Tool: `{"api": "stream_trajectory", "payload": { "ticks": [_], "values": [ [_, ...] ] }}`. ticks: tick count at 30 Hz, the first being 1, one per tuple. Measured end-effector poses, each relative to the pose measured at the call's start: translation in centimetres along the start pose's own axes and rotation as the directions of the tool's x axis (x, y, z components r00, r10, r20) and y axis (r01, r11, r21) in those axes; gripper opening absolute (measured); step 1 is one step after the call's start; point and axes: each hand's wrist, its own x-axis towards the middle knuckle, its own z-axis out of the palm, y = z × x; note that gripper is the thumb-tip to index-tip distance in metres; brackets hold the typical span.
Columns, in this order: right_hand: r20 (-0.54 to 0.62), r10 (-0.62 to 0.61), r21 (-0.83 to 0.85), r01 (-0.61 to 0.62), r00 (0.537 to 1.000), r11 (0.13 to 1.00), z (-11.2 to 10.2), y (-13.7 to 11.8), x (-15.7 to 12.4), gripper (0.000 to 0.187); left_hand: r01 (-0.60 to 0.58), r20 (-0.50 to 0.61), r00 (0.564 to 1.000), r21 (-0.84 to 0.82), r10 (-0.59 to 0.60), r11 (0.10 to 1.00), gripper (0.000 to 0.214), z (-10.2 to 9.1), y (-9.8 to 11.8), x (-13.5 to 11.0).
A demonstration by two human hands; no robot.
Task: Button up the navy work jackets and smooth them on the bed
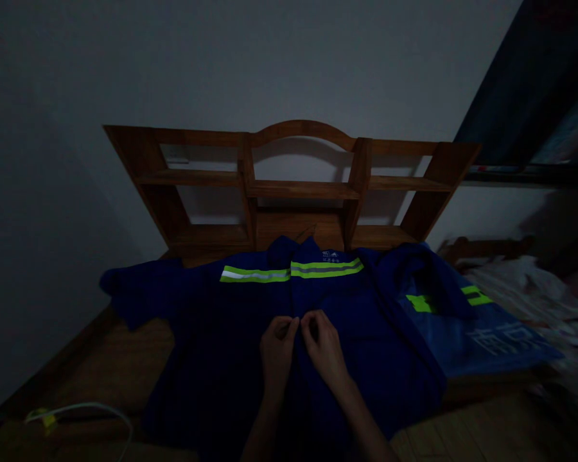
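A dark blue work jacket point(212, 333) with yellow-green reflective stripes lies spread front up on a wooden bed board point(120, 359). My left hand point(277, 350) and my right hand point(324, 346) meet at the jacket's front opening, just below the chest stripes. Both hands have their fingers curled and pinched on the two front edges of the jacket, fingertips almost touching. The room is dim, so what sits between the fingertips is too small to make out.
A second blue garment point(467, 321) with pale lettering and yellow-green patches lies at the right. A wooden headboard with shelves point(298, 186) stands against the wall behind. A white cable point(84, 410) lies at the lower left. Crumpled pale cloth point(525, 289) sits far right.
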Motion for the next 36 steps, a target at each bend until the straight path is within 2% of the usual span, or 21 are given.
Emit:
{"api": "stream_trajectory", "payload": {
  "ticks": [7,11,14,17,19,22,25,27,29,31,34,36],
  "values": [
    [0.014,-0.013,-0.006,0.013,1.0,1.0,0.0,0.2,0.0,0.015,0.024,0.0,1.0,-0.009,-0.024,1.0,0.02,0.0,0.4,-0.2],
    [0.02,-0.02,-0.047,0.021,1.0,0.999,0.1,0.4,0.0,0.016,0.016,-0.012,1.0,0.039,-0.015,0.999,0.017,0.1,0.2,-0.3],
    [0.04,-0.02,-0.124,0.025,0.999,0.992,0.1,0.4,0.1,0.017,0.007,-0.024,1.0,0.098,-0.005,0.995,0.013,0.2,0.0,-0.4],
    [0.15,-0.055,-0.268,0.094,0.987,0.959,-0.5,-0.1,0.5,0.018,-0.027,-0.034,0.999,0.124,0.031,0.992,0.01,0.2,-0.2,-0.3],
    [0.272,-0.101,-0.371,0.201,0.957,0.907,-1.3,-0.6,1.1,0.017,-0.035,-0.036,0.999,0.127,0.04,0.991,0.01,0.2,-0.3,-0.3],
    [0.433,-0.169,-0.458,0.378,0.886,0.805,-2.4,-1.2,2.2,0.02,-0.026,-0.023,0.999,0.124,0.029,0.992,0.01,0.0,0.0,-0.4],
    [0.539,-0.221,-0.431,0.491,0.813,0.757,-3.1,-1.0,3.2,0.017,-0.023,-0.017,1.0,0.129,0.025,0.991,0.011,-0.1,0.4,-0.5],
    [0.568,-0.251,-0.368,0.514,0.784,0.775,-3.2,-0.5,3.5,0.015,-0.022,-0.013,1.0,0.137,0.024,0.99,0.012,-0.2,0.4,-0.5],
    [0.546,-0.271,-0.299,0.487,0.792,0.82,-3.1,0.2,3.5,0.017,-0.032,-0.004,0.999,0.176,0.033,0.984,0.015,-0.2,0.2,-0.4],
    [0.49,-0.273,-0.232,0.425,0.828,0.875,-2.9,1.0,3.5,0.022,-0.046,0.02,0.999,0.25,0.042,0.967,0.018,-0.3,-0.1,-0.2],
    [0.419,-0.236,-0.115,0.308,0.877,0.944,-2.5,2.0,3.4,0.025,-0.06,0.068,0.997,0.327,0.039,0.943,0.021,-0.4,-0.3,0.1],
    [0.404,-0.207,-0.04,0.243,0.891,0.969,-2.3,2.5,3.5,0.025,-0.06,0.079,0.996,0.341,0.035,0.938,0.021,-0.4,-0.2,0.2]
  ]
}}
